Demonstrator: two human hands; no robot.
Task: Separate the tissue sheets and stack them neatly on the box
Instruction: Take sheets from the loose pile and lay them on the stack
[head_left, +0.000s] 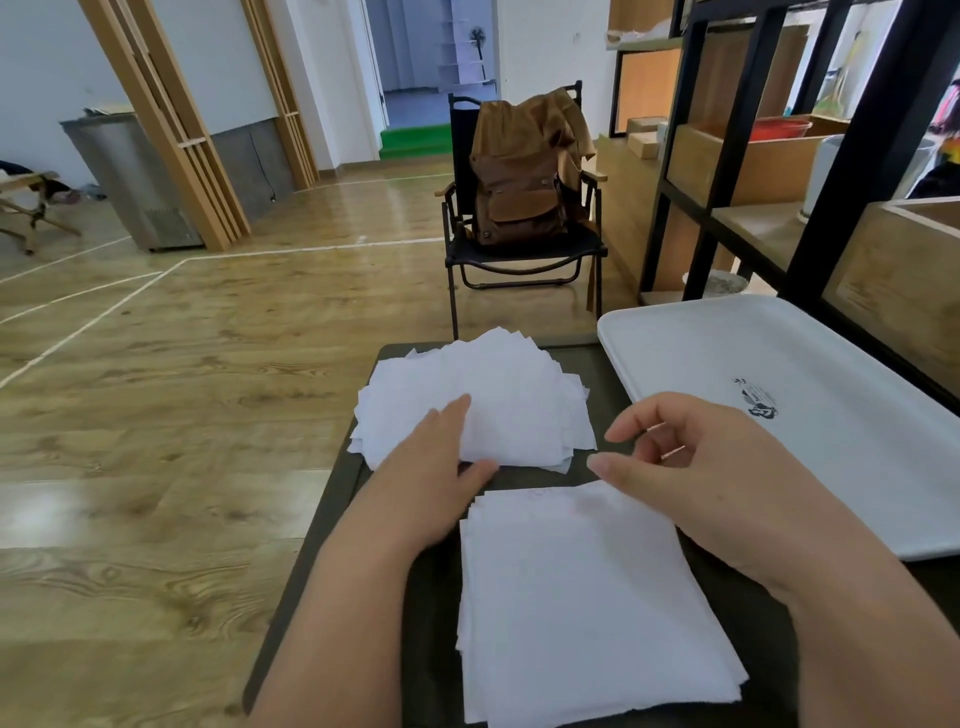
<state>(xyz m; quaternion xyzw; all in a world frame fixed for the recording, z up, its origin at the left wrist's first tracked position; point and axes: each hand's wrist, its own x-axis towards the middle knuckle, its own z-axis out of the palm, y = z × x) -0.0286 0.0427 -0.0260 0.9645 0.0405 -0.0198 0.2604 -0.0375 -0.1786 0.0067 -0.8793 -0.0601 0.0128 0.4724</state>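
White near stack (587, 613) runs off frame; left hand (436, 462) covers far pile's (498, 389) edge.

Matt white paper tissue sheets (582, 597), glossy wood floor (156, 415), smooth white tray (831, 415)

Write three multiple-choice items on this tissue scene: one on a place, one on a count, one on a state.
1. Where does the left hand rest?
A. on the far, fanned tissue pile
B. on the white tray
C. on the chair

2. How many tissue piles lie on the dark surface?
A. one
B. two
C. four

3. What is the right hand doing?
A. gripping a sheet
B. pressing the tray
C. hovering with loosely curled fingers, holding nothing

Answers:
1 A: its straight fingers lie on that pile's near edge.
2 B: the fanned pile is beyond, the squarer near stack is closer.
3 C: no sheet shows between its fingers above the near stack.
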